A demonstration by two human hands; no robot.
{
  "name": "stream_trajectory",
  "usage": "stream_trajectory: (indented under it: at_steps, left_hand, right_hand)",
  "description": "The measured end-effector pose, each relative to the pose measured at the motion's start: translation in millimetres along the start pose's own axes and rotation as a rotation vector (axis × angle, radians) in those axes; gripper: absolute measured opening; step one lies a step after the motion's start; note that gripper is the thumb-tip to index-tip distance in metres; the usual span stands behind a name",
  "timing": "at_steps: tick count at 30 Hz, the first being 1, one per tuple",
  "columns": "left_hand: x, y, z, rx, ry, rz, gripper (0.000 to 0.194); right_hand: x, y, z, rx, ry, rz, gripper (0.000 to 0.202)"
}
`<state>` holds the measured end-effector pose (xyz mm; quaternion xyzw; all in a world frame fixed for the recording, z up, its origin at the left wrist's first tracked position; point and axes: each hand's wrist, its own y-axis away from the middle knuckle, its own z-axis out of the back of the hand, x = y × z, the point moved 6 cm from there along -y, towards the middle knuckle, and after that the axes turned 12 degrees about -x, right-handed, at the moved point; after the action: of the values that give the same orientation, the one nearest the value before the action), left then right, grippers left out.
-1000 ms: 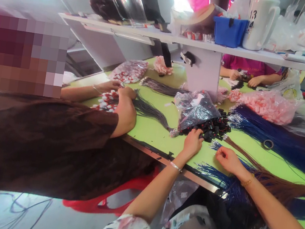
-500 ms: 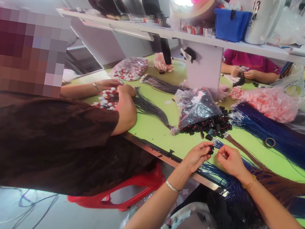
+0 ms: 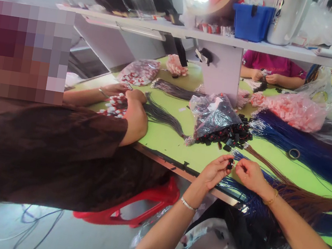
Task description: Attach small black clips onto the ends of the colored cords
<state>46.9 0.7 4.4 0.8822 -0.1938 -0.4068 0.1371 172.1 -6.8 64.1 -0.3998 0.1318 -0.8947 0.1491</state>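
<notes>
L hand [image 3: 214, 172] pinches a small black connector [image 3: 230, 163] btwn thumb & fingertips, held up over the table's near edge; R hand [image 3: 249, 175] just beside it, fingers curled closed; can't tell if a wire is in its grip.

Blue wires [image 3: 239, 189] w/ silvery tips lie under & around R hand; brown wires [image 3: 267, 168] run off to the right behind it; pile of black connectors [image 3: 228, 136] sits beyond L hand, against a clear plastic bag [image 3: 218, 116]; dark gray wires [image 3: 167, 117] lie left of the pile, tips near it; bigger blue bundle [image 3: 294, 145] at right, w/ a tape roll [image 3: 293, 154] on it; bag of pink connectors [image 3: 299, 112] behind that.

Co-worker at left, hands [image 3: 136, 102] by red-&-white connectors [image 3: 115, 106]; another person in a magenta top [image 3: 274, 65] across the green table [image 3: 171, 142], both hands at small parts; blue bin [image 3: 251, 23] & white mug [image 3: 285, 21] on the shelf [image 3: 180, 31] above.
</notes>
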Motion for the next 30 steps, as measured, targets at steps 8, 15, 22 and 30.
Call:
stream_trajectory:
  at_steps: [8, 15, 22, 30]
  left_hand:
    - [-0.3, 1.4, -0.7, 0.015, -0.014, -0.008, 0.028]
    - [-3.0, 4.7, 0.0, -0.023, -0.071, -0.055, 0.032]
    - [-1.7, 10.1, 5.2, -0.169, -0.170, -0.153, 0.032]
    - [1.4, 9.6, 3.4, -0.215, -0.131, -0.099, 0.031]
  right_hand:
    - [-0.8, 0.7, -3.8, 0.046, -0.044, -0.003, 0.019]
    - [-2.9, 0.8, -6.6, 0.075, -0.072, -0.022, 0.020]
    - [4.8, 3.3, -9.2, 0.088, 0.066, 0.092, 0.018]
    - [11.7, 5.7, -9.5, 0.041, 0.213, 0.275, 0.013]
